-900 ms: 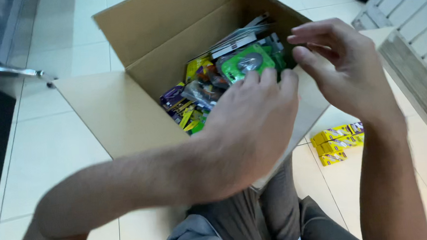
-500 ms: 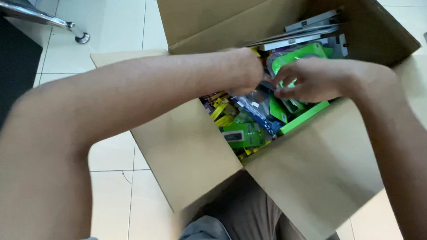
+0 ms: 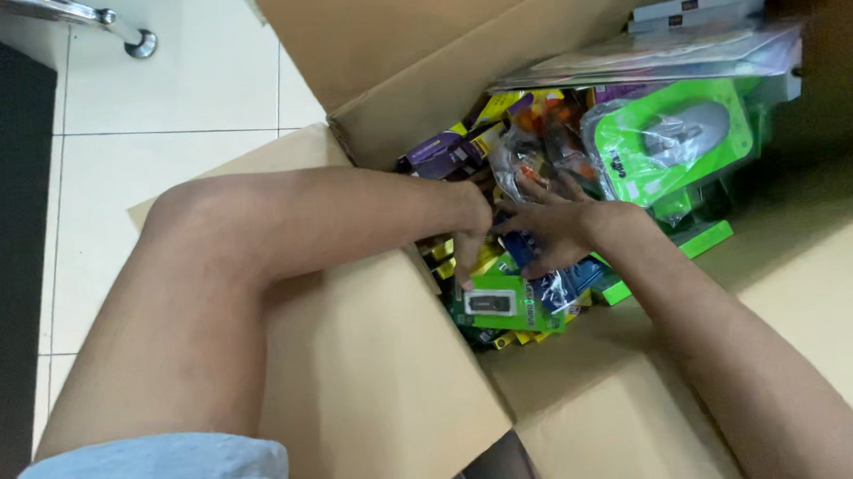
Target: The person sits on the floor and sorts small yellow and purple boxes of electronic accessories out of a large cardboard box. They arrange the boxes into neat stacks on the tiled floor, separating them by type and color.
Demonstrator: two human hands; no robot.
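Green pkg [image 3: 499, 304] under both hands, box [image 3: 376, 373].

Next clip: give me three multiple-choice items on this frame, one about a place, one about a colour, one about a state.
1. Where are both hands?
A. Inside the cardboard box
B. On the floor tiles
C. On a chair

2. What colour is the backing of the mouse blister pack?
A. Red
B. Bright green
C. White

3. How do the box flaps stand?
A. Taped shut
B. Folded open
C. Torn off

Answers: A, the left hand and right hand rest among packets in the cardboard box; B, the mouse blister pack is bright green; B, flaps spread outward.
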